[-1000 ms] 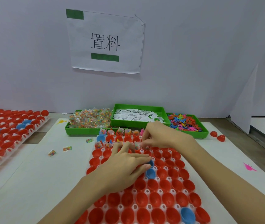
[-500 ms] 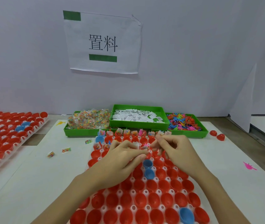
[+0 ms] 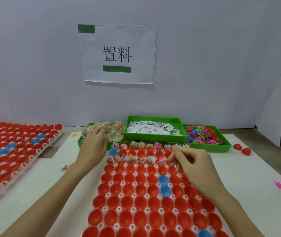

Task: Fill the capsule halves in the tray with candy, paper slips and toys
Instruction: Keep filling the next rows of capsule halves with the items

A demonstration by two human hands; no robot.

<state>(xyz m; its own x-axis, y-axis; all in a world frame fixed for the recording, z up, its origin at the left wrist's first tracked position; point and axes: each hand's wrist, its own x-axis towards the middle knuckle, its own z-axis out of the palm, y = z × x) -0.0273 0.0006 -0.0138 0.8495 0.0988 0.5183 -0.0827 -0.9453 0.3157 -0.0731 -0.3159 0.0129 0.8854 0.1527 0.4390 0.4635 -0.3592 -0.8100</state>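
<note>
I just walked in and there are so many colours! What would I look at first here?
Probably the big tray of red capsule halves right in front, with a few blue ones mixed in; only its far rows hold candy and toys. Behind it sit three green bins: candy packets on the left, which the left hand reaches into, paper slips in the middle, bright toys on the right. A paper sign hangs on the wall.

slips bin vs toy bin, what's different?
The slips bin holds white printed paper slips; the toy bin holds small mixed-colour plastic toys. The slips bin sits in the middle of the row and looks raised above its neighbours, its edge over theirs; the toy bin sits lower at the right end. Both are green rectangular trays behind the capsule tray, and neither hand is in them.
</note>
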